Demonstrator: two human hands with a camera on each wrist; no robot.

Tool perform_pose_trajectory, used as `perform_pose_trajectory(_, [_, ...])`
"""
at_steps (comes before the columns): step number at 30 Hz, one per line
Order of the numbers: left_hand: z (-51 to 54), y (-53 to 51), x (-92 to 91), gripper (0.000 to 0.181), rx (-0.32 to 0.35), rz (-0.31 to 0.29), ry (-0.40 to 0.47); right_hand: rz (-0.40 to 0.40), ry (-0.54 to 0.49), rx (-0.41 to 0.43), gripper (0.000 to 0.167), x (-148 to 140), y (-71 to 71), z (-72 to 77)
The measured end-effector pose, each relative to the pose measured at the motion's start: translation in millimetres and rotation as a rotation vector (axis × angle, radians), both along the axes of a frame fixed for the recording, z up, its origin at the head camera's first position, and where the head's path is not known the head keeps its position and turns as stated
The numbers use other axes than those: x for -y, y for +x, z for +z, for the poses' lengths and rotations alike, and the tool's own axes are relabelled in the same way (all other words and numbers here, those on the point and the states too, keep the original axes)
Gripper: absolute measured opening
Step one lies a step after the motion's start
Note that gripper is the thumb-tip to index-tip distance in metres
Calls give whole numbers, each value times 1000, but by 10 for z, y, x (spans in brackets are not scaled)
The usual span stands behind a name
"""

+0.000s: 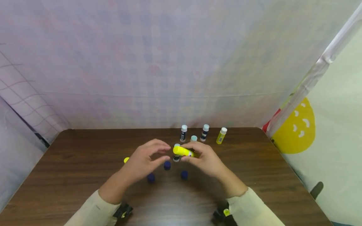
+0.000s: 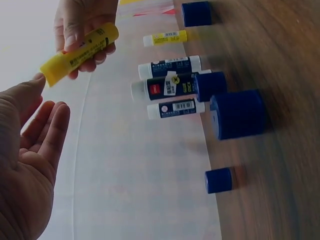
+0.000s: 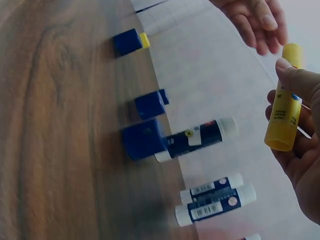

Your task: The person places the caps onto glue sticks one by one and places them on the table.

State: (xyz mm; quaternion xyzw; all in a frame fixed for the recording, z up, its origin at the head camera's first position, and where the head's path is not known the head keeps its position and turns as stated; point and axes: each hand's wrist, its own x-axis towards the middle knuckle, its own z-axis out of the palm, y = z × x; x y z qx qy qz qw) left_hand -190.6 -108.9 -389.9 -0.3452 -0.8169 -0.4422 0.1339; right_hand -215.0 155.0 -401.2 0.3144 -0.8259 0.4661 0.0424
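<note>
A yellow glue stick (image 1: pixel 182 151) is held up above the table in my right hand (image 1: pixel 205 158), thumb on one side and fingers on the other. Its plain yellow end points toward my left hand (image 1: pixel 147 158). That hand has its fingers loosely bent and stands just short of the stick's end, a small gap showing in the head view. Below the hands lie blue caps (image 1: pixel 167 165) on the table. Behind them stand dark blue glue sticks (image 1: pixel 183 133) with whitish tops, one partly hidden by my right hand, and a yellow glue stick with a white top (image 1: pixel 222 136).
A yellow cap (image 1: pixel 126 160) lies left of my left hand, partly covered by it. The brown wooden table (image 1: pixel 85 150) ends at a pale patterned cloth (image 1: pixel 169 78) at the back. Black wrist straps (image 1: pixel 123 211) show at both sleeves.
</note>
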Motion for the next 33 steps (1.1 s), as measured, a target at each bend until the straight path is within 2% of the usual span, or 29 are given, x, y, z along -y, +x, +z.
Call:
perform_pose_trajectory(7, [-23, -1, 87, 31, -20, 36, 8, -106, -78, 106, 36, -163, -41, 17])
perform_pose_trajectory(13, [-38, -33, 145, 31, -44, 73, -2, -178, -141, 154, 36, -325, -90, -15])
perform_pose_trajectory(20, [-55, -54, 208, 28, -24, 126, -31, -191, -200, 169, 36, -478, -170, -115])
perform_pose_trajectory(26, [-149, -103, 290, 27, -6, 155, -33, -204, -216, 152, 33, -638, -250, -187])
perform_pose_trajectory(33, [-176, -115, 393, 28, 28, 227, -77, -288, -214, 199, 36, -837, -388, -283])
